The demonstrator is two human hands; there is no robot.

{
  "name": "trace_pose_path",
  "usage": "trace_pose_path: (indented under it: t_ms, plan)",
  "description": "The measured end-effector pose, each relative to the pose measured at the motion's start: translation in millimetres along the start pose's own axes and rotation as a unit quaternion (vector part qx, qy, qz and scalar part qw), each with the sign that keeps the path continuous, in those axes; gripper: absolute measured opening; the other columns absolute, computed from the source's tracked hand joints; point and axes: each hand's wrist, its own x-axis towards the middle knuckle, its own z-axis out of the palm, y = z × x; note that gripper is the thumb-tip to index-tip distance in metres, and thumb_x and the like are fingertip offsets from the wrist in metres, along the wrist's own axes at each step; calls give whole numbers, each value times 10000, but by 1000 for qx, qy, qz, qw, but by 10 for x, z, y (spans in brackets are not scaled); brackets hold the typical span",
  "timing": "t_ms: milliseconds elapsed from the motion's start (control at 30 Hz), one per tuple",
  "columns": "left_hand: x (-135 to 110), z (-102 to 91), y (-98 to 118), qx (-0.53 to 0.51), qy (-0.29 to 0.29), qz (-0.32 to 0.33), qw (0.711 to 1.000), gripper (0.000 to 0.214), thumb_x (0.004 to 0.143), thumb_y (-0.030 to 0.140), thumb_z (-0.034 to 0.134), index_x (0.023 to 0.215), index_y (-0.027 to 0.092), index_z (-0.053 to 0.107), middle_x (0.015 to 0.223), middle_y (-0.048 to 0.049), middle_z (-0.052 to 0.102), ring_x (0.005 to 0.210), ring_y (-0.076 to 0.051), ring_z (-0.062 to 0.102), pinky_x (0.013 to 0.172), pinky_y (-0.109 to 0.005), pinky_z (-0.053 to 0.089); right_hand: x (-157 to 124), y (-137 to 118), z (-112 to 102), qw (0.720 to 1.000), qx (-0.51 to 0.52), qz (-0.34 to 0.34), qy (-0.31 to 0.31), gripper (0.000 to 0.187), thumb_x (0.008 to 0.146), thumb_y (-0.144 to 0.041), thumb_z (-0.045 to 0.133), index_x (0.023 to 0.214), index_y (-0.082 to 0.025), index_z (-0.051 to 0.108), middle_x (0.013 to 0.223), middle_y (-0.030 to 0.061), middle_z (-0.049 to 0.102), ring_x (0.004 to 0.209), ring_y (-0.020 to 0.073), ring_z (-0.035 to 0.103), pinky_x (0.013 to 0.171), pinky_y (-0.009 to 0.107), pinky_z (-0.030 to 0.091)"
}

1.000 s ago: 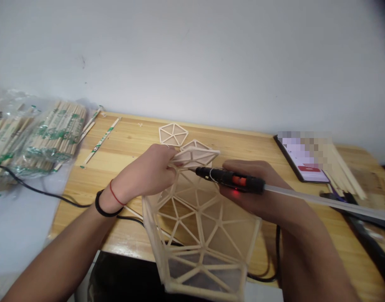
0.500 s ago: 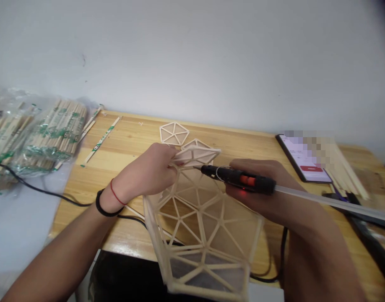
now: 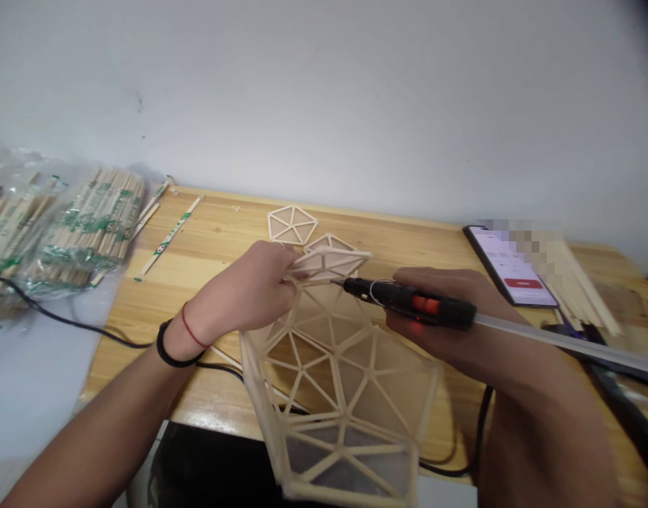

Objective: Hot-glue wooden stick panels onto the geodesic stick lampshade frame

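Observation:
My left hand (image 3: 258, 286) is closed on the left end of a pentagonal stick panel (image 3: 332, 262), which is tilted nearly edge-on. The panel's lower edge lies along the upper rim of a large frame of joined wooden-stick panels (image 3: 342, 413). My right hand (image 3: 451, 303) grips a black hot glue gun (image 3: 409, 300), with a clear glue stick (image 3: 541, 335) running out of its back. The nozzle points left at the seam between panel and frame; whether it touches cannot be made out. A red light glows on the gun's underside.
Two loose pentagon panels, one the far panel (image 3: 292, 224), lie on the wooden table (image 3: 223, 243) behind my left hand. Bagged chopsticks (image 3: 99, 215) lie at the left, with a wrapped pair (image 3: 170, 236) nearby. A phone (image 3: 514, 271) and loose sticks (image 3: 589, 282) lie right. Black cable (image 3: 75, 324) crosses the table.
The glue gun and my right hand have shifted slightly to the right along the seam. My left hand, the panel and the frame have hardly moved.

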Motion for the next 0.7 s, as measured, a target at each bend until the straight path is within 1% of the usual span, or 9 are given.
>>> trace_pose_path:
  t_ms: [100,200,400,500,600,700]
  plan:
    - [-15,-10,3,25,-9,22,999,231,729,-15,519,631,189,476,692,-3,603,663,-159,542,611,-283,355,-5,2,-8,1000,-5,-3,1,196,726,-205,603,597,-233,458,545,-35,487,487,122,445,480,258,311]
    - [-31,-20,12,23,3,49,999,241,750,-12,508,628,193,471,712,-1,598,669,-158,538,627,-285,360,-13,15,-11,1000,-9,-1,5,200,722,-199,612,601,-235,456,547,-30,504,496,132,463,496,266,320]
    - [-59,-34,43,6,4,61,998,250,749,-25,502,629,194,494,727,9,623,664,-155,545,634,-283,374,-58,38,-33,1000,-19,3,8,209,725,-201,623,609,-237,453,543,-26,513,491,139,462,495,278,314]
    - [-71,-44,55,3,10,68,998,242,751,-26,500,649,189,545,737,13,643,682,-156,561,640,-283,378,-79,19,-64,1000,-14,5,8,222,729,-206,615,599,-238,437,539,-26,498,487,135,453,482,276,308]
    - [-77,-58,58,17,18,63,998,230,746,-15,509,664,186,585,728,15,645,682,-159,562,629,-289,365,-83,6,-89,1000,-7,7,22,234,754,-220,613,598,-238,439,535,-31,474,489,130,444,469,270,306]
    - [-74,-75,53,26,26,62,997,220,738,-4,517,636,185,565,696,20,616,653,-152,537,616,-291,349,-71,20,-100,1000,5,5,30,235,794,-251,642,626,-235,478,558,-31,493,504,129,446,470,268,310]
